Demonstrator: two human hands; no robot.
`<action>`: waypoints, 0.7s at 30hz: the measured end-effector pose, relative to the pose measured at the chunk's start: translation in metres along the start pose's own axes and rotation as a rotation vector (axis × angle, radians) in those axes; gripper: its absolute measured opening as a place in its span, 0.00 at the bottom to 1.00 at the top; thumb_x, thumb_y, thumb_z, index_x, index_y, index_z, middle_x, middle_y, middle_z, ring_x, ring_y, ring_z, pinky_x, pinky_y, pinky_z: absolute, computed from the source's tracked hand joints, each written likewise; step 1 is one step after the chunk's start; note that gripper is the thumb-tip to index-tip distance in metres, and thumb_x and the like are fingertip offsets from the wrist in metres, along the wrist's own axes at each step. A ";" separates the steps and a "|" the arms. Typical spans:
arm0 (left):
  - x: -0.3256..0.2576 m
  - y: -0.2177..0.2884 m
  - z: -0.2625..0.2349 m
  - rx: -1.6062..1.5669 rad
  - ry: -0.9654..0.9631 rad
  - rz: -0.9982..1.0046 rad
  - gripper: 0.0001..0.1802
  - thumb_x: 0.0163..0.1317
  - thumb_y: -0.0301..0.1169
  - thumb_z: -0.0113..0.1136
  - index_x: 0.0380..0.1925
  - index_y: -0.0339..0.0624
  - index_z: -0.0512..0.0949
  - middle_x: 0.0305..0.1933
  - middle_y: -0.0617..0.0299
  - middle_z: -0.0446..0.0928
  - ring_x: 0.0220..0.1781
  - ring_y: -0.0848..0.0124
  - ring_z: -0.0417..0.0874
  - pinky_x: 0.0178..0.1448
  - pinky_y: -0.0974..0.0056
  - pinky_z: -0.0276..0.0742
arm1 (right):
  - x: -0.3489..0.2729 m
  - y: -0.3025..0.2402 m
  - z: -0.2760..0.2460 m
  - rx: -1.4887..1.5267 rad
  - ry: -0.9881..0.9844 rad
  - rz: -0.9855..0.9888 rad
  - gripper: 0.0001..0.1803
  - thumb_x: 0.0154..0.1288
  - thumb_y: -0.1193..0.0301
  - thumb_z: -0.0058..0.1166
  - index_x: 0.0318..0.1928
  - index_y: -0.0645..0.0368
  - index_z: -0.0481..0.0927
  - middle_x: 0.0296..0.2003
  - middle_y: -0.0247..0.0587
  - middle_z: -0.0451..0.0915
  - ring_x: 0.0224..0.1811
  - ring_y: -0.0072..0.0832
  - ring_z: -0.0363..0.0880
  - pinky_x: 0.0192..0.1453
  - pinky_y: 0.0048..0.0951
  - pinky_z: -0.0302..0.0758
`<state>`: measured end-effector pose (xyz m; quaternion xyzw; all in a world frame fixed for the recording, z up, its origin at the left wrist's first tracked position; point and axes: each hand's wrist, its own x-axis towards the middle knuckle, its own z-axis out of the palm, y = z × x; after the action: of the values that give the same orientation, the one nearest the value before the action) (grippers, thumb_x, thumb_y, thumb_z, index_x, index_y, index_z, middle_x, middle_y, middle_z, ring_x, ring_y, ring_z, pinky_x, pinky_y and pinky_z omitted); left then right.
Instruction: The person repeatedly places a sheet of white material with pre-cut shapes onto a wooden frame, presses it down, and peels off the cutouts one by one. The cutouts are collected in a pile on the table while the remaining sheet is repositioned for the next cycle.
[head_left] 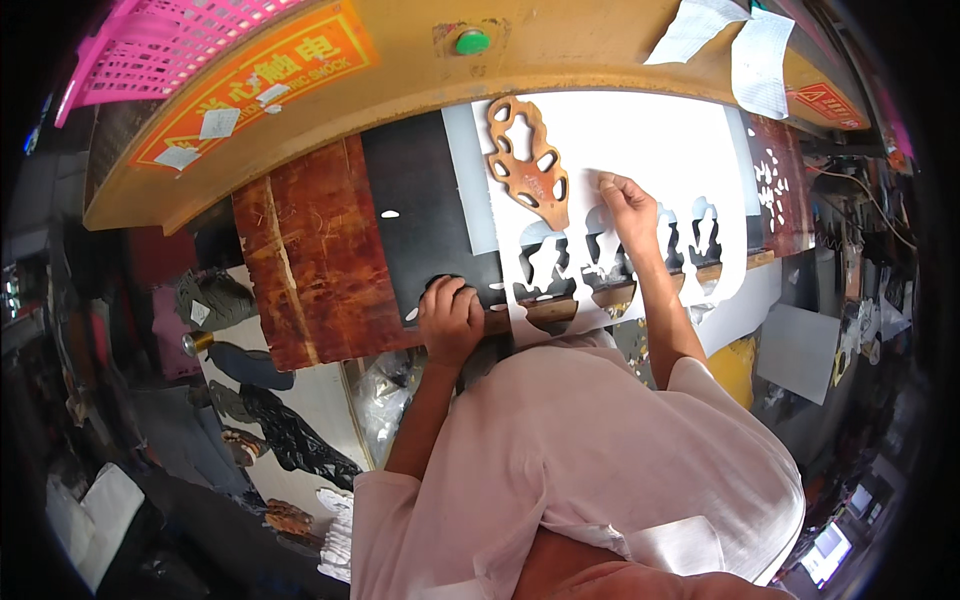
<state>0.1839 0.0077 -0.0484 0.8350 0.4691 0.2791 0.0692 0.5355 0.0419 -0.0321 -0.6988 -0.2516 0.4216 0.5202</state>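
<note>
A white sheet (pixel 650 130) with a row of large cut-out holes along its near side lies across the work surface. On its left part rests a brown cutting die (pixel 545 190), flat, with several openings through it. My right hand (pixel 632 205) is over the sheet, right of the die, its thumb and fingers pinched together; what they hold, if anything, is hidden. At the near edge of the black board (pixel 410 170), my left hand (pixel 450 315) is closed with its fingers curled over something dark that I cannot make out.
A yellow machine beam (pixel 420 65) with a green button (pixel 472 42) spans the far side. Papers (pixel 760 65) hang from it at right; a pink basket (pixel 180 50) stands above it at left. Small white scraps (pixel 770 185) lie on the reddish-brown board.
</note>
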 end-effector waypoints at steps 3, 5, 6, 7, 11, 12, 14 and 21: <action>0.008 -0.004 0.000 0.001 0.030 0.019 0.05 0.61 0.29 0.67 0.36 0.45 0.86 0.51 0.59 0.83 0.58 0.53 0.83 0.60 0.48 0.78 | -0.022 0.001 -0.004 -0.118 -0.064 -0.182 0.20 0.76 0.69 0.64 0.63 0.63 0.85 0.52 0.40 0.87 0.51 0.25 0.83 0.59 0.29 0.80; 0.009 -0.005 0.000 0.041 -0.023 0.001 0.06 0.60 0.30 0.67 0.36 0.45 0.87 0.49 0.60 0.83 0.55 0.54 0.83 0.58 0.48 0.78 | -0.039 -0.001 -0.003 -0.302 -0.113 -0.392 0.26 0.73 0.66 0.66 0.68 0.60 0.81 0.60 0.47 0.83 0.58 0.32 0.82 0.64 0.34 0.79; 0.008 -0.010 -0.003 0.078 0.020 -0.009 0.05 0.60 0.32 0.67 0.34 0.45 0.85 0.43 0.60 0.81 0.49 0.54 0.82 0.53 0.48 0.77 | -0.044 -0.005 0.007 -0.451 -0.160 -0.563 0.37 0.63 0.57 0.74 0.69 0.58 0.79 0.68 0.61 0.75 0.69 0.48 0.77 0.70 0.44 0.77; 0.007 -0.010 -0.004 0.082 0.031 0.042 0.04 0.60 0.32 0.67 0.32 0.45 0.84 0.41 0.60 0.80 0.47 0.54 0.81 0.51 0.48 0.77 | -0.051 -0.006 0.013 -0.614 -0.169 -0.564 0.40 0.59 0.53 0.75 0.70 0.55 0.80 0.70 0.65 0.73 0.71 0.60 0.72 0.75 0.52 0.72; 0.002 -0.016 -0.008 0.101 -0.001 0.063 0.08 0.59 0.34 0.67 0.26 0.45 0.79 0.33 0.58 0.75 0.39 0.52 0.78 0.45 0.47 0.75 | -0.053 -0.012 0.057 -0.880 -0.152 -0.764 0.42 0.54 0.52 0.77 0.69 0.51 0.81 0.75 0.62 0.66 0.75 0.61 0.65 0.75 0.55 0.71; 0.002 -0.016 -0.007 0.107 -0.004 0.054 0.08 0.58 0.34 0.66 0.25 0.45 0.78 0.33 0.58 0.75 0.39 0.52 0.78 0.44 0.47 0.75 | -0.052 -0.012 0.065 -0.907 -0.103 -0.845 0.42 0.53 0.53 0.78 0.69 0.51 0.81 0.75 0.62 0.65 0.76 0.61 0.65 0.75 0.55 0.71; 0.000 -0.015 -0.006 0.117 0.006 0.046 0.09 0.58 0.34 0.66 0.24 0.45 0.78 0.32 0.58 0.75 0.38 0.52 0.78 0.43 0.47 0.75 | -0.051 -0.009 0.076 -0.973 -0.071 -0.861 0.40 0.49 0.56 0.78 0.65 0.52 0.84 0.74 0.55 0.68 0.71 0.57 0.69 0.72 0.52 0.74; -0.014 -0.004 -0.003 0.110 0.006 -0.040 0.09 0.58 0.33 0.66 0.22 0.45 0.77 0.31 0.59 0.75 0.36 0.53 0.78 0.40 0.49 0.75 | -0.035 -0.011 0.063 -0.473 -0.210 -0.661 0.32 0.50 0.64 0.77 0.58 0.56 0.89 0.65 0.47 0.79 0.65 0.50 0.78 0.70 0.46 0.78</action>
<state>0.1739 -0.0019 -0.0524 0.8271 0.5008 0.2539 0.0273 0.4647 0.0502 -0.0165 -0.6337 -0.6039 0.2316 0.4243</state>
